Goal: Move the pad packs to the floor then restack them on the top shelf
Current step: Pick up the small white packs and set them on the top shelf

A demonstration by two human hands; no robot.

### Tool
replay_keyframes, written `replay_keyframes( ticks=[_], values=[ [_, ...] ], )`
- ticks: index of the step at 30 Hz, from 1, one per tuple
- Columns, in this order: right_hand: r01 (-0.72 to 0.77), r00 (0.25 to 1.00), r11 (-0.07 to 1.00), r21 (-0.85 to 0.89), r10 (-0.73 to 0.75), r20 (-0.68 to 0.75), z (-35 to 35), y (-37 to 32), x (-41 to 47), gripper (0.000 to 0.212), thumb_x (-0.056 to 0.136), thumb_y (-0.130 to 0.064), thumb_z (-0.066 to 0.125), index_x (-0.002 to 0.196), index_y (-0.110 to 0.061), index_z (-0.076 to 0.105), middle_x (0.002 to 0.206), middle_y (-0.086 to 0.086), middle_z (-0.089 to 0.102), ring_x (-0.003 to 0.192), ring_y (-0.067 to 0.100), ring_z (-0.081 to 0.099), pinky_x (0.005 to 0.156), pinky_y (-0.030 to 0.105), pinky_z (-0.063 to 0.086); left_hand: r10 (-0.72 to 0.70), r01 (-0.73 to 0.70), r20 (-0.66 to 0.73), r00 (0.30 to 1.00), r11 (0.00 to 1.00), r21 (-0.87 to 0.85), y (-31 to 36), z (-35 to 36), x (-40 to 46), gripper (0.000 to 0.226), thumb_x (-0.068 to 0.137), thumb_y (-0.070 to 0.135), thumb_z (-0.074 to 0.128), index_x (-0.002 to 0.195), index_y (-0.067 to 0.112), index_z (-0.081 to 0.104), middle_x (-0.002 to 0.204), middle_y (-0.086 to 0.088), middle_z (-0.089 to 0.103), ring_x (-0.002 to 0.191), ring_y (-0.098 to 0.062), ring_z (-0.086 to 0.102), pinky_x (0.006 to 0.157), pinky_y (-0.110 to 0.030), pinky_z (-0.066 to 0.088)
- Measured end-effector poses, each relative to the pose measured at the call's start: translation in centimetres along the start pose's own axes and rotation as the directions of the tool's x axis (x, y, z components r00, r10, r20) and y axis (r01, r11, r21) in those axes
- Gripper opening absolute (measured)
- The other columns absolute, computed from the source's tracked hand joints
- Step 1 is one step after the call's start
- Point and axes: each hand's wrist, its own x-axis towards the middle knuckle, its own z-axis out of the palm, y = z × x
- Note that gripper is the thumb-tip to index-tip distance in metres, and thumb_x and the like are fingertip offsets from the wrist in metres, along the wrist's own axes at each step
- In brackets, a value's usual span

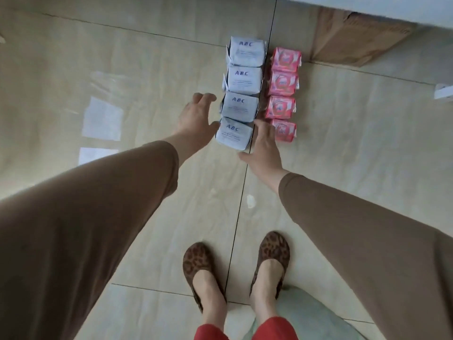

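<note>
Two rows of pad packs lie on the tiled floor. The left row holds several pale blue packs marked ABC; the nearest blue pack (234, 133) lies between my hands. To its right runs a row of several smaller pink packs (282, 104). My left hand (196, 116) reaches down with fingers spread, its thumb at the left side of the nearest blue pack. My right hand (263, 148) is spread at that pack's right side, partly covering the nearest pink pack (285, 131). Neither hand holds anything.
A flattened brown cardboard sheet (353, 38) lies on the floor at the back right, under a white edge (392, 8). A small white object (443, 92) sits at the right border. My feet in leopard-print shoes (272, 261) stand near the bottom.
</note>
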Motion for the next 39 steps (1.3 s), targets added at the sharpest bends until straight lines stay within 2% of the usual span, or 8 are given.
replay_keyframes(
  ticks=[4, 12, 15, 20, 25, 29, 35, 39],
  values=[
    [0.029, 0.999, 0.998, -0.061, -0.031, -0.030, 2.9, 0.9, 1.5, 0.072, 0.070, -0.011, 0.078, 0.133, -0.008, 0.041, 0.134, 0.010, 0.036, 0.125, 0.024, 0.043, 0.085, 0.036, 0.051, 0.018, -0.018, -0.002, 1.000, 0.999, -0.026, 0.4, 2.9, 3.5, 0.062, 0.083, 0.026, 0.068, 0.139, 0.026, 0.041, 0.137, -0.003, 0.040, 0.102, -0.025, 0.057, 0.073, -0.031, 0.042],
    [0.037, 0.997, 0.977, -0.212, -0.050, -0.056, 5.8, 1.5, 1.0, 0.059, 0.078, -0.013, 0.068, 0.131, -0.014, 0.045, 0.132, 0.005, 0.043, 0.118, 0.025, 0.046, 0.063, 0.038, 0.052, 0.028, -0.026, -0.021, 0.999, 0.994, 0.110, 1.0, 6.6, 5.5, 0.079, 0.069, 0.025, 0.076, 0.135, 0.030, 0.033, 0.132, -0.006, 0.033, 0.109, -0.028, 0.050, 0.067, -0.039, 0.048],
    [0.075, 0.997, 0.977, -0.201, -0.073, 0.017, 5.1, 3.2, -0.2, 0.062, 0.076, -0.010, 0.067, 0.134, -0.018, 0.044, 0.129, 0.002, 0.047, 0.115, 0.023, 0.047, 0.068, 0.037, 0.051, 0.017, -0.013, -0.029, 0.999, 0.990, 0.140, 1.2, 7.4, 5.8, 0.070, 0.072, 0.020, 0.080, 0.127, 0.020, 0.036, 0.127, -0.006, 0.039, 0.105, -0.030, 0.052, 0.073, -0.042, 0.051],
    [0.048, 0.991, 0.993, -0.110, -0.033, 0.129, 0.1, 5.1, -3.4, 0.060, 0.074, -0.016, 0.070, 0.129, -0.019, 0.045, 0.123, 0.000, 0.051, 0.109, 0.025, 0.052, 0.076, 0.037, 0.048, -0.004, 0.004, -0.002, 1.000, 0.996, 0.093, 0.3, 5.6, 2.3, 0.057, 0.073, 0.024, 0.081, 0.113, 0.015, 0.040, 0.114, -0.006, 0.052, 0.095, -0.033, 0.058, 0.066, -0.037, 0.034],
    [-0.005, 0.991, 0.999, 0.033, 0.001, 0.133, -8.8, 1.0, -7.9, 0.063, 0.070, -0.024, 0.077, 0.123, -0.029, 0.042, 0.112, -0.009, 0.059, 0.099, 0.017, 0.060, 0.076, 0.034, 0.050, -0.031, 0.031, 0.010, 0.999, 0.999, 0.033, 1.4, -1.4, -4.3, 0.056, 0.073, 0.024, 0.080, 0.115, 0.019, 0.044, 0.110, -0.006, 0.052, 0.090, -0.034, 0.057, 0.068, -0.036, 0.037],
    [-0.001, 0.993, 0.989, 0.149, -0.017, 0.116, -18.8, -7.1, -12.1, 0.065, 0.066, -0.034, 0.081, 0.116, -0.041, 0.040, 0.098, -0.026, 0.058, 0.085, -0.004, 0.058, 0.068, 0.022, 0.046, 0.009, -0.010, -0.013, 1.000, 0.999, -0.036, 7.3, -11.4, -9.6, 0.057, 0.072, 0.027, 0.080, 0.117, 0.020, 0.046, 0.106, -0.003, 0.052, 0.085, -0.029, 0.056, 0.064, -0.035, 0.039],
    [0.094, 0.988, 0.962, 0.255, -0.122, 0.099, -36.5, -20.7, -19.6, 0.063, 0.063, -0.037, 0.082, 0.114, -0.047, 0.047, 0.104, -0.020, 0.062, 0.089, 0.013, 0.060, 0.081, 0.047, 0.056, 0.091, -0.098, -0.076, 0.993, 0.991, -0.096, 20.0, -29.8, -17.5, 0.065, 0.072, 0.036, 0.081, 0.126, 0.021, 0.049, 0.115, 0.001, 0.053, 0.091, -0.021, 0.053, 0.079, -0.041, 0.049],
    [0.200, 0.973, 0.942, 0.270, -0.224, 0.058, -47.7, -28.6, -23.9, 0.065, 0.066, -0.035, 0.086, 0.121, -0.044, 0.050, 0.107, -0.018, 0.063, 0.094, 0.010, 0.061, 0.087, 0.044, 0.056, 0.175, -0.199, -0.193, 0.965, 0.973, -0.116, 27.9, -40.6, -22.2, 0.064, 0.071, 0.037, 0.082, 0.125, 0.024, 0.051, 0.111, 0.005, 0.053, 0.085, -0.015, 0.057, 0.074, -0.033, 0.046]
  ],
)
